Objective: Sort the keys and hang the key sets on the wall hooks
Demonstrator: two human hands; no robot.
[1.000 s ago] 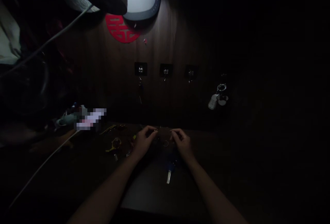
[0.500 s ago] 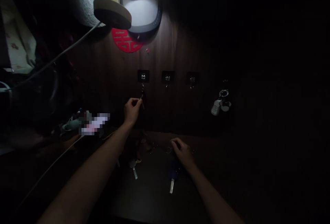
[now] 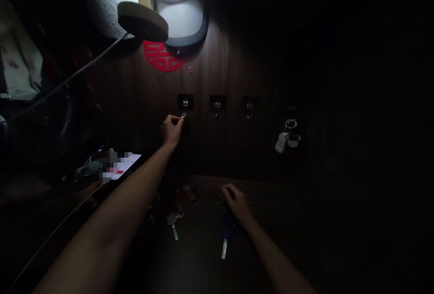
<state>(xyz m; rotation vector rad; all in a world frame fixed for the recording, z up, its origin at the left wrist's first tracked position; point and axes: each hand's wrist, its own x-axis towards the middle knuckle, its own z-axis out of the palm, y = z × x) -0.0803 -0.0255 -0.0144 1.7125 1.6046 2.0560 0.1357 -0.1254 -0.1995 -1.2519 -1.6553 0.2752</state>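
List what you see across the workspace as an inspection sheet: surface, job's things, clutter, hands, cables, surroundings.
Surface: dark tabletop, dimly lit.
Job's things: small metal ring at the left hand; blue-headed key and silver key lying on the tabletop.
Clutter: phone-like device at left, screen lit; small items nearby too dim to identify.
Hands: left pinches the ring below the leftmost black hook plate; right hand low near the tabletop, grip unclear.
Cables: lower white cable near the device; upper white cable at the round disc.
Surroundings: wooden panel, red cutout, hanging keychain.
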